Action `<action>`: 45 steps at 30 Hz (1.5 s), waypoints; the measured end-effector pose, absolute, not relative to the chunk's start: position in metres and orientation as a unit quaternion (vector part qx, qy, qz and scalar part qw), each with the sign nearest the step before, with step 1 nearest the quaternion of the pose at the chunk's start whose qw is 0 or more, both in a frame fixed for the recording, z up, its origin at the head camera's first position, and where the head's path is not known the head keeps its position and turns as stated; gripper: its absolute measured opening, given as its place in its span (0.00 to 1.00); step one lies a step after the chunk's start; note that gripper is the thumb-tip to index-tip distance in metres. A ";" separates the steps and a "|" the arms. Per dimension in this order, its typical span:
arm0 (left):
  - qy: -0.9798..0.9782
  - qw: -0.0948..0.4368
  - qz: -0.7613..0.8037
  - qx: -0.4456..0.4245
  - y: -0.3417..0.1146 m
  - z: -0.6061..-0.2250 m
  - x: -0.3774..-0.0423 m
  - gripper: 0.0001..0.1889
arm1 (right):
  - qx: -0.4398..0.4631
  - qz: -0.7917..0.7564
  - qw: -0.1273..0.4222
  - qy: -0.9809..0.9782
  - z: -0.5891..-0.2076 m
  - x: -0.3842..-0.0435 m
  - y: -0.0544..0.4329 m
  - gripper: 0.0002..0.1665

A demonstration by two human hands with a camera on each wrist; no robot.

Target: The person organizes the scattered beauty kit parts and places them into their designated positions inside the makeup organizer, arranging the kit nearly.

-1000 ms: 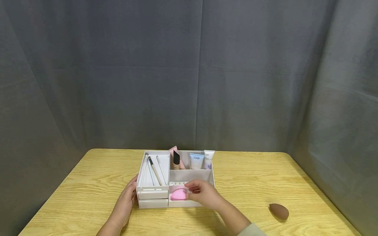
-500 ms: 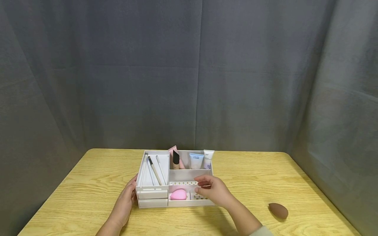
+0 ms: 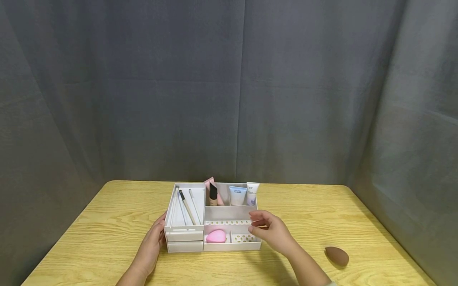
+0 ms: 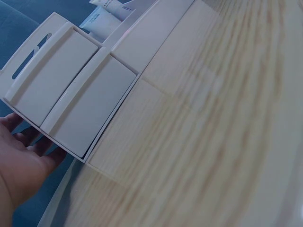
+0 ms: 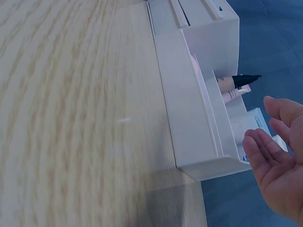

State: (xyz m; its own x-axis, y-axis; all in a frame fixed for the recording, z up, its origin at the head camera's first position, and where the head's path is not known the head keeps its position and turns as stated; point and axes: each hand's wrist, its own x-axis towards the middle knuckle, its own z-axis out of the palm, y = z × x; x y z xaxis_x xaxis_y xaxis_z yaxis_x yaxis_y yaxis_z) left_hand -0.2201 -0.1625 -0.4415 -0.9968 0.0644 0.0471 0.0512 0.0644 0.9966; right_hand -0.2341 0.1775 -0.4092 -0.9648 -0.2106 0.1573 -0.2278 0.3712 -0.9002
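Observation:
My left hand (image 3: 152,242) rests against the left side of a white makeup organizer (image 3: 232,247); in the left wrist view its fingers touch the wall beside the two drawers (image 4: 90,106). Over the organizer's right front corner hovers my right hand (image 3: 273,233), fingers loosely bent and holding nothing. A pink makeup sponge (image 3: 216,236) lies in the front compartment, left of a small divider. To the divider's right, the compartment floor (image 3: 243,238) shows a dotted pattern. A brown makeup sponge (image 3: 337,256) lies on the table, right of my right forearm.
Several makeup brushes (image 3: 187,206) lie in the left top tray. At the back stand a black-capped foundation bottle (image 3: 213,194), a pink tube (image 3: 220,198), a blue-white tube (image 3: 237,195) and a white tube (image 3: 252,194). Grey curtains (image 3: 229,99) surround the wooden table (image 3: 300,210).
My right hand has drawn away from the pink sponge toward the right, uncovering the right front compartment. The left hand has stayed at the organizer's side.

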 end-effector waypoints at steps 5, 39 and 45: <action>0.730 0.005 0.683 0.041 -0.163 -0.442 -0.220 0.31 | 0.114 0.544 0.023 -0.831 -0.407 -0.231 0.187 0.26; 0.734 0.007 0.678 0.040 -0.163 -0.442 -0.219 0.32 | 0.005 0.478 0.078 -0.875 -0.396 -0.200 0.278 0.29; 0.732 0.005 0.680 0.039 -0.162 -0.441 -0.220 0.32 | 0.002 0.463 0.093 -0.882 -0.396 -0.193 0.294 0.30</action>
State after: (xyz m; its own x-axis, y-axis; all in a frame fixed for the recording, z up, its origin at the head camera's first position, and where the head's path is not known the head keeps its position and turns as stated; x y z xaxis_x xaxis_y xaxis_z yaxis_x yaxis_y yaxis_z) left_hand -0.2199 -0.1624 -0.4415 -0.9969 0.0637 0.0459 0.0505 0.0729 0.9961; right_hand -0.1930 0.2943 -0.3957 -0.9829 0.0829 0.1646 -0.0884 0.5714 -0.8159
